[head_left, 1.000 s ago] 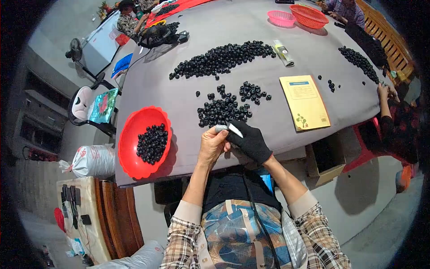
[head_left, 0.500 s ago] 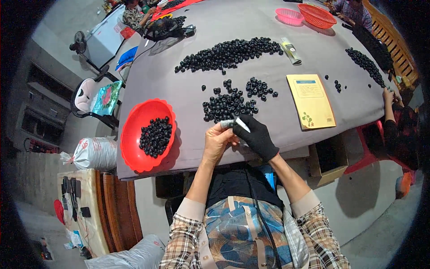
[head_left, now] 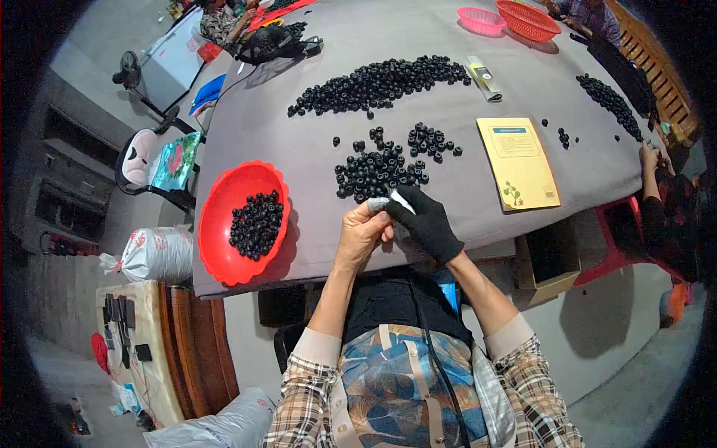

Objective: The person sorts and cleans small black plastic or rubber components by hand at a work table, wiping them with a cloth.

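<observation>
Close together over the table's near side, both hands have their fingers closed and meet at the fingertips. My left hand (head_left: 361,235) is bare, with a grey wrap around one fingertip. A black glove covers my right hand (head_left: 429,228), and a white strip (head_left: 402,201) shows at its thumb and finger. Whatever lies between the fingers is hidden. Just beyond them is a loose pile of small black round beads (head_left: 373,173), with a smaller cluster (head_left: 429,140) beside it. To the left, a red scalloped bowl (head_left: 216,239) contains more of these black pieces.
A long heap of black beads (head_left: 381,84) lies farther back on the grey-covered table (head_left: 463,183). Right of the piles are a yellow booklet (head_left: 519,164) and a small packet (head_left: 485,78). Pink (head_left: 482,22) and red baskets (head_left: 526,20) stand far right. Other people sit around the table.
My hands stay pressed together in nearly the same spot, with a slight shift of the left fingers. The whole view has moved a little.
</observation>
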Demonstrator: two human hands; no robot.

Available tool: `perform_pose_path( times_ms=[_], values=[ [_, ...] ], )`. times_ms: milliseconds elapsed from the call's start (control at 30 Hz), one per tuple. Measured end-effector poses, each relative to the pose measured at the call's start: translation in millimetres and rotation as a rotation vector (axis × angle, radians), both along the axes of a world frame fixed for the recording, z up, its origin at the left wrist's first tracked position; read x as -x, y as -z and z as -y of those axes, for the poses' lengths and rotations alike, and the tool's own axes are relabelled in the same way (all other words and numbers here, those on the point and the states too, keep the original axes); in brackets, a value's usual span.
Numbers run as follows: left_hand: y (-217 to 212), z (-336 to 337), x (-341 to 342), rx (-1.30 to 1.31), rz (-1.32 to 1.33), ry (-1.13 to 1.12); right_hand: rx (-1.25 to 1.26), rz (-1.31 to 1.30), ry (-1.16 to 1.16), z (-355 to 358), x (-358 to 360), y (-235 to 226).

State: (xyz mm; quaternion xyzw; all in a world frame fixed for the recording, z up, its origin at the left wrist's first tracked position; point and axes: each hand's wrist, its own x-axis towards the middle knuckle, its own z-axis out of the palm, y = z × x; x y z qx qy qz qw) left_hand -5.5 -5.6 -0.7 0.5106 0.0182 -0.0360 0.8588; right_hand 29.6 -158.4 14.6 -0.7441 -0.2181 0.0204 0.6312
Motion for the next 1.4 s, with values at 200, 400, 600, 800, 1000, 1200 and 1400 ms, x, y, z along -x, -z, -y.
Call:
perform_pose_path(
  times_ms=[200,400,600,800,1000,1200,1400],
  values=[
    [2.0,-3.4,-3.6,0.221,0.052,-0.031,-0.12,-0.095,-0.03,4.5,-2.7,10.3],
    [6.9,-6.4,-5.0,0.237,0.072,-0.044,0.01,-0.006,-0.112,3.2,4.7,-3.1],
    [5.9,-7.1,-3.8,0.265,0.053,-0.041,0.029,-0.002,-0.17,1.7,6.5,-2.9],
    [6.7,-8.5,-3.8,0.267,0.068,-0.016,0.022,0.002,-0.158,0.1,4.6,2.6],
    [6.0,-7.3,-3.5,0.262,0.045,-0.034,0.036,0.043,-0.141,0.9,3.2,6.2],
    [6.9,-6.6,-4.4,0.285,0.043,-0.028,0.087,-0.013,-0.149,1.4,3.2,-1.6],
    [7.1,-6.4,-3.5,0.27,0.036,-0.056,0.128,0.0,-0.141,-0.1,3.6,0.6]
  ],
)
